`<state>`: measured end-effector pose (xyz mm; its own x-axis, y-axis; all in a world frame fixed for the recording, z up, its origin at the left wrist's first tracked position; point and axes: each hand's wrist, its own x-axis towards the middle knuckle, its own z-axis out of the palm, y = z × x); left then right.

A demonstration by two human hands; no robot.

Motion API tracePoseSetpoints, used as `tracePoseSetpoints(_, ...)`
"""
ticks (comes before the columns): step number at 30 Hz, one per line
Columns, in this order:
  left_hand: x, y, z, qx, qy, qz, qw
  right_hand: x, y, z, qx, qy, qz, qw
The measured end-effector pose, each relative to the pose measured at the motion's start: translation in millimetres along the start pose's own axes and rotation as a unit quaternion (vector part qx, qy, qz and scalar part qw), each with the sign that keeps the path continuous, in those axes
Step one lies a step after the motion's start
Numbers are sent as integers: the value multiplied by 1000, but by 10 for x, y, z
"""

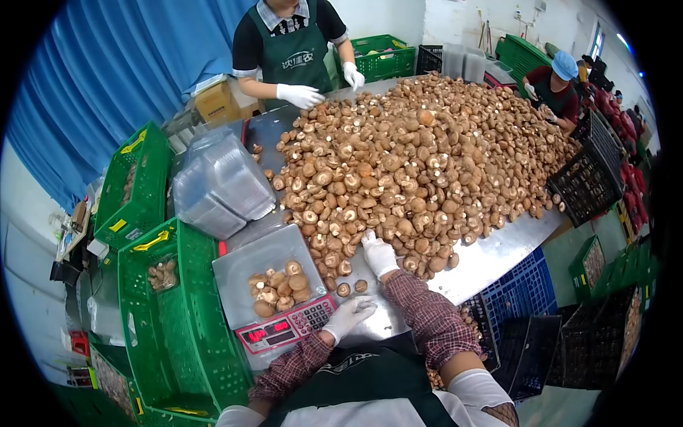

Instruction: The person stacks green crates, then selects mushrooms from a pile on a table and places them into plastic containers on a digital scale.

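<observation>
A big heap of brown mushrooms (405,164) covers much of the metal table (491,260). My right hand (378,255), in a white glove, is at the heap's near edge; its fingertips are against the mushrooms and I cannot make out whether they hold one. My left hand (348,317), also gloved, lies low beside the scale's keypad, its fingers stretched out and nothing visible in them. Left of it stands a scale (267,334) with a lit red display. Several mushrooms (279,288) sit in a group on its pan, apparently in a clear tray. Two loose mushrooms (343,290) lie between my hands.
Stacked clear plastic trays (224,181) stand behind the scale. A green crate (167,334) at the left holds one packed tray. Across the table a co-worker's gloved hands (300,95) are near the heap; another person (555,89) is at far right, near a tilted black crate (587,178).
</observation>
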<state>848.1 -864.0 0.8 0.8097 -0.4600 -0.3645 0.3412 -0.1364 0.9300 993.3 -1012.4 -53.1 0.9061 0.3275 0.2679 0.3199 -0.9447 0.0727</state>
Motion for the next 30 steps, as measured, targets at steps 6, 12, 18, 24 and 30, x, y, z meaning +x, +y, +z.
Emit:
tracePoseSetpoints(6, -40, -14, 61, 46, 1, -21, 999, 283, -25, 203, -100, 35, 21, 994)
tracePoseSetpoints(12, -41, -265, -119, 41, 57, 18, 997, 197, 91, 169, 74, 23, 31, 996)
tracePoseSetpoints(18, 278, 92, -46, 197, 240, 74, 948, -363, 539, -1007, 570, -66, 208, 792)
tracePoseSetpoints(24, 935, 448, -73, 425, 328, 154, 830, -1940, 1396, -1634, 598, -69, 339, 723)
tracePoseSetpoints(30, 1242, 282, -116, 590, 222, 10, 776, -3207, 1630, -1503, 211, -215, 366, 880)
